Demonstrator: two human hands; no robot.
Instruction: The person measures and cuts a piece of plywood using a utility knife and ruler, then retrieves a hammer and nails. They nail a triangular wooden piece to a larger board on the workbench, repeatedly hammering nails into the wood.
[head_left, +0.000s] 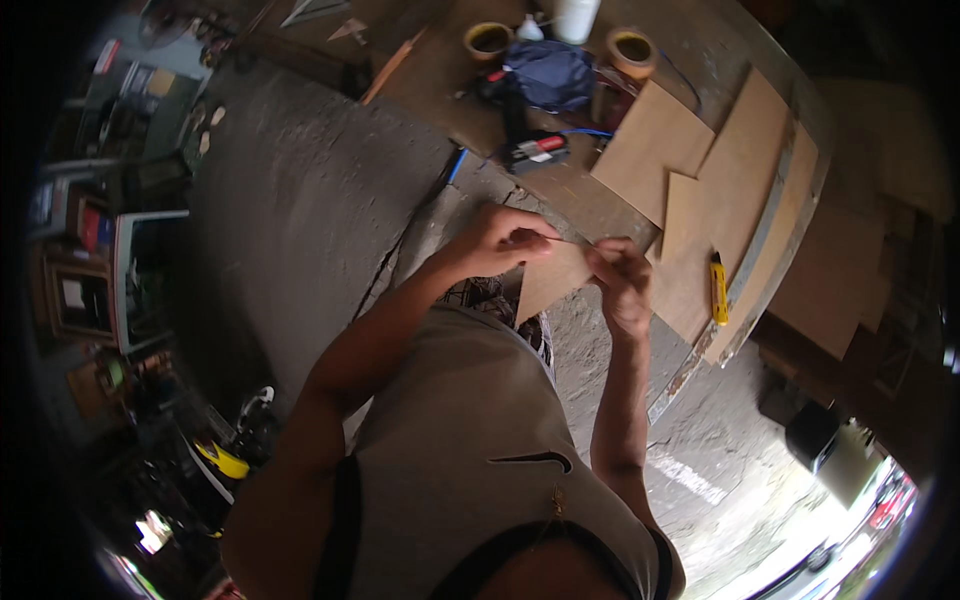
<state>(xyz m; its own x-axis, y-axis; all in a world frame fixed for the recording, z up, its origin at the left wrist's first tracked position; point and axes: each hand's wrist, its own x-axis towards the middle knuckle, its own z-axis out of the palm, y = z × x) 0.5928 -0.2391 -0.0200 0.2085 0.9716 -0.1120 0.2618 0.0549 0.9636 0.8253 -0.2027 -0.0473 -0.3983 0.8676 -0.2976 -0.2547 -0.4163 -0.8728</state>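
Observation:
A small piece of thin brown board (548, 282) hangs in front of my body, its upper edge between my two hands. My left hand (503, 243) is closed in a pinch at that edge's left end. At the right end, the fingers and thumb of my right hand (624, 285) grip the board. Just right of my right hand, larger thin wooden sheets (690, 285) lie on the table. On them rests a yellow utility knife (719, 290), beside a long worn metal straightedge (768, 220).
Loose board pieces (655, 145) overlap on the table. Farther back are a red-and-black tool (540, 149), a dark blue cloth bundle (550, 76), two tape rolls (632, 52) and a white cylinder (576, 18). Framed items and a screen (150, 280) stand far left.

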